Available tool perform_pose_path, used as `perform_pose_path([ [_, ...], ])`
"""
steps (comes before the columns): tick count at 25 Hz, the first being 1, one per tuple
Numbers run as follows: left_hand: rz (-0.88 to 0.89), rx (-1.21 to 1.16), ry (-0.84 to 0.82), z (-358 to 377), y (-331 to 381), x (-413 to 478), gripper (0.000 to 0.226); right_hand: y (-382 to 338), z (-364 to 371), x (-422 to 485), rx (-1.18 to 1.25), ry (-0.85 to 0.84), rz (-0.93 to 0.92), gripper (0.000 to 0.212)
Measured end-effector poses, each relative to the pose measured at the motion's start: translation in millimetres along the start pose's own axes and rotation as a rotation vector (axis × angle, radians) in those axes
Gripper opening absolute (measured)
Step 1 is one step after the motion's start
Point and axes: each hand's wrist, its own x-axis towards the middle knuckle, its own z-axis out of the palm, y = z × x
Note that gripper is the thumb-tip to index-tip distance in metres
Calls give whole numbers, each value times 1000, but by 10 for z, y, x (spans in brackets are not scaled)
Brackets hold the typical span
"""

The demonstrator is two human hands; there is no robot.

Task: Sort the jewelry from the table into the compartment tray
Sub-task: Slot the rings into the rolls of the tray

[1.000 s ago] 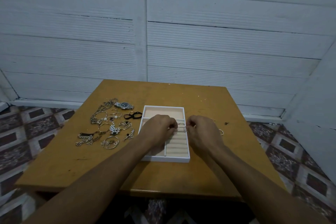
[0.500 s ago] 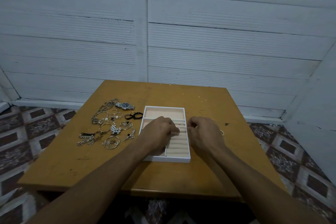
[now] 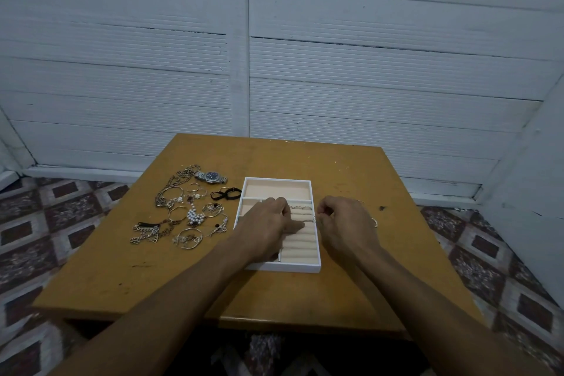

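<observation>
Right hand [image 3: 345, 223] is pinching a thin silver ring [image 3: 315, 218] at the right rim of the white compartment tray with beige ring rolls [image 3: 283, 267] | left hand [image 3: 265, 223] is lying over the rolls, grip impossible to tell | tangled silver jewelry pile [image 3: 183, 217] is lying on the brown wooden table [image 3: 122, 268], left of the tray

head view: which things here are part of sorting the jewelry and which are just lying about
In the job:
compartment tray, rings in the rolls, jewelry pile, wristwatch, black cord bracelet, loose rings, left hand, right hand pinching a thin ring

Just there:
table, dark speck, tiled floor, plank wall
</observation>
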Motion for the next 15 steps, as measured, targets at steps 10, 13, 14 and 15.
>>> perform_pose_path([
  [10,-144,-171,129,-68,-71,-74,39,-32,44,17,-2,-10,-4,12],
  [13,-193,-221,148,-91,-111,-121,34,-59,84,20,-19,-6,-42,11],
  [14,-202,-230,146,-99,-118,-134,34,-70,95,15,-35,-1,-56,10],
  [15,-209,-238,143,-105,-121,-145,34,-80,108,5,-57,2,-74,10],
])
